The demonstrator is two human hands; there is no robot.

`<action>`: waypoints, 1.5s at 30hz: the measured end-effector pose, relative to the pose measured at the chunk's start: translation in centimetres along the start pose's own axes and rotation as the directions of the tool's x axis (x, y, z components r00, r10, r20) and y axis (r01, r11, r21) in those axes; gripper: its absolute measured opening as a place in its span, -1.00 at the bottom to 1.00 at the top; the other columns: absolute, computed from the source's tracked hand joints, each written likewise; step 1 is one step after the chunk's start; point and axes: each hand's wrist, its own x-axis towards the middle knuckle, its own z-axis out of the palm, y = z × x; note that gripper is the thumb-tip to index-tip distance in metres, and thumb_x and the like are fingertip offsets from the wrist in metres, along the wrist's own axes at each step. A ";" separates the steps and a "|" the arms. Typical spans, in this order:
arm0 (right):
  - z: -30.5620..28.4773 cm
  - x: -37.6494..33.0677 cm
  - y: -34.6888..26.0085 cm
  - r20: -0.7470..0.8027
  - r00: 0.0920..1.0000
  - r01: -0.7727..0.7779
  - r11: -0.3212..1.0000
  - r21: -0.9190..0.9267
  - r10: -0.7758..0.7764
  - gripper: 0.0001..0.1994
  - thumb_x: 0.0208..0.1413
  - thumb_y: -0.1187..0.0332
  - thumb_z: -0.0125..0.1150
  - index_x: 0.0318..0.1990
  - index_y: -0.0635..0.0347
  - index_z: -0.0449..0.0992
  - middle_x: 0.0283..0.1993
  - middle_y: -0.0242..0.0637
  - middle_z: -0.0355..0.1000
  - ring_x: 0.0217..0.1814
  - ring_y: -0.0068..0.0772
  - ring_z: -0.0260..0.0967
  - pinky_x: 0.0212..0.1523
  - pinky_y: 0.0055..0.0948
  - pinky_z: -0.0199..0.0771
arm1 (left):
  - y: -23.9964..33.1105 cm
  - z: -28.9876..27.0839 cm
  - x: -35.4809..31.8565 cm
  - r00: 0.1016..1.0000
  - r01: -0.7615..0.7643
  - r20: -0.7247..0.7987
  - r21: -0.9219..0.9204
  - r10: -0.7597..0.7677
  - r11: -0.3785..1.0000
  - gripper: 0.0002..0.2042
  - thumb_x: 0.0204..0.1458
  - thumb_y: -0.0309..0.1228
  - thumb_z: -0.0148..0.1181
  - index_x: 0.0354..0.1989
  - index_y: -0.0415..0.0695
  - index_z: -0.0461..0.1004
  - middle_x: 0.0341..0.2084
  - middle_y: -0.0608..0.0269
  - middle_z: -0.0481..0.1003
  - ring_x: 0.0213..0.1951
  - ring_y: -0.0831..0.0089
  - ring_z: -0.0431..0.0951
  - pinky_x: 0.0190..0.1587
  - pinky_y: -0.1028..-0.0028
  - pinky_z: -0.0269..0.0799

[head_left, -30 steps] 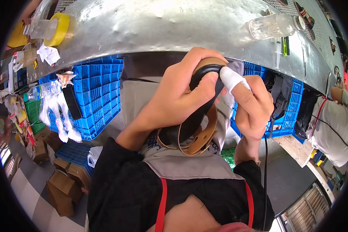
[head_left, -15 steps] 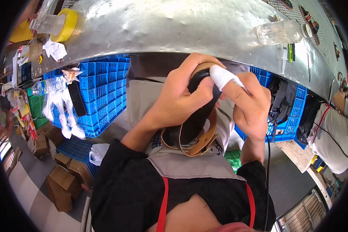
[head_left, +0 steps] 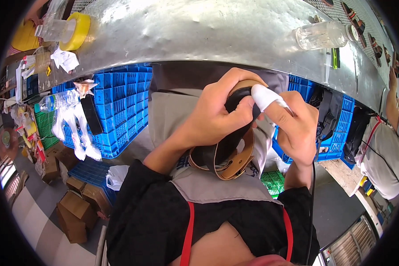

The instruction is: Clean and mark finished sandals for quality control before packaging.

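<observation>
I'm gripping the belt (head_left: pixel 226 150) with my left hand (head_left: pixel 217 117); my right hand (head_left: pixel 297 128) is pressing its cloth-wrapped finger (head_left: pixel 267 96) against it.

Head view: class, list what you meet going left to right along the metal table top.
Yellow tape roll → crumpled white paper → metal table top → clear glass bottle lying on its side → green pen-like tool.

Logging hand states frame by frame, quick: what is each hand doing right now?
Left hand: closed around the black and tan leather strap.
Right hand: fingers curled, white-wrapped finger pressed on the strap's top end.
</observation>
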 end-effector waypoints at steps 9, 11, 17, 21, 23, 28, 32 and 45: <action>-0.1 0.3 -0.5 0.048 0.999 0.007 0.999 -0.037 -0.006 -0.57 -0.30 0.51 0.35 -0.13 0.05 0.68 -0.43 -0.31 0.30 -0.53 -0.35 0.38 -0.56 -0.38 0.39 | -1.3 0.7 0.1 0.989 -0.145 -0.016 0.034 0.146 0.989 -0.72 0.13 -0.57 0.04 0.03 -0.29 0.35 -0.35 0.19 0.54 -0.40 0.57 0.55 -0.31 0.51 0.50; -0.3 -0.2 -0.6 0.045 0.999 0.012 0.999 -0.035 -0.011 -0.57 -0.29 0.50 0.37 -0.12 0.05 0.68 -0.43 -0.31 0.30 -0.53 -0.34 0.37 -0.56 -0.37 0.38 | -0.4 0.0 -0.4 0.998 -0.058 -0.033 -0.007 0.058 0.998 -0.70 0.13 -0.55 0.03 0.05 -0.29 0.35 -0.26 0.17 0.53 -0.33 0.55 0.56 -0.25 0.50 0.51; 0.0 0.6 -1.1 0.033 0.999 0.004 0.996 -0.087 -0.001 -0.58 -0.28 0.48 0.38 -0.12 0.01 0.68 -0.44 -0.34 0.27 -0.55 -0.35 0.35 -0.59 -0.39 0.35 | -0.8 0.6 -0.3 0.999 -0.035 0.031 0.034 0.034 0.999 -0.65 0.08 -0.57 0.01 0.07 -0.31 0.34 -0.16 0.11 0.52 -0.21 0.50 0.57 -0.13 0.46 0.51; 0.0 -0.2 -1.3 0.063 0.998 -0.013 0.997 -0.076 0.018 -0.56 -0.32 0.49 0.39 -0.13 -0.06 0.68 -0.43 -0.35 0.26 -0.51 -0.36 0.37 -0.58 -0.40 0.35 | -1.0 0.0 -0.3 0.985 -0.170 -0.016 0.120 0.173 0.978 -0.68 0.09 -0.54 0.07 0.04 -0.30 0.36 -0.32 0.19 0.54 -0.33 0.54 0.57 -0.23 0.48 0.52; 0.2 -0.2 -1.2 0.046 0.999 -0.008 0.997 -0.081 0.011 -0.56 -0.33 0.49 0.39 -0.14 -0.04 0.68 -0.43 -0.33 0.27 -0.52 -0.36 0.37 -0.58 -0.40 0.36 | -1.1 0.1 -0.2 0.979 -0.199 -0.015 0.125 0.202 0.972 -0.68 0.10 -0.52 0.08 0.05 -0.30 0.35 -0.31 0.18 0.54 -0.34 0.55 0.57 -0.25 0.49 0.52; 0.9 0.7 -0.9 0.014 1.000 -0.010 0.999 -0.051 0.011 -0.57 -0.31 0.54 0.35 -0.14 0.03 0.67 -0.39 -0.28 0.33 -0.53 -0.29 0.38 -0.58 -0.37 0.37 | -1.1 -0.1 -0.1 0.991 -0.119 -0.049 0.060 0.122 0.991 -0.71 0.14 -0.52 0.07 0.04 -0.29 0.35 -0.31 0.17 0.54 -0.35 0.56 0.56 -0.27 0.50 0.52; 1.5 -1.9 0.8 -0.100 0.994 -0.050 0.995 -0.090 0.041 -0.54 -0.24 0.68 0.21 -0.09 0.16 0.65 -0.35 -0.22 0.34 -0.46 -0.27 0.37 -0.51 -0.41 0.35 | -0.9 -1.6 0.4 0.983 -0.091 -0.178 -0.200 0.055 0.975 -0.74 0.29 -0.43 -0.05 0.05 -0.34 0.28 -0.20 -0.11 0.51 -0.31 0.25 0.62 -0.30 0.25 0.67; 8.8 -1.4 4.8 -0.250 0.741 -0.335 0.666 0.667 0.623 -0.68 0.36 0.50 -0.08 0.17 0.34 0.49 -0.31 -0.40 0.34 -0.29 -0.67 0.20 -0.36 -0.63 0.16 | -0.6 -17.2 22.8 0.615 0.015 -0.312 0.923 0.724 0.385 -0.40 0.04 -0.16 0.25 0.15 -0.35 0.33 -0.17 -0.10 0.56 -0.18 0.10 0.60 -0.01 0.17 0.46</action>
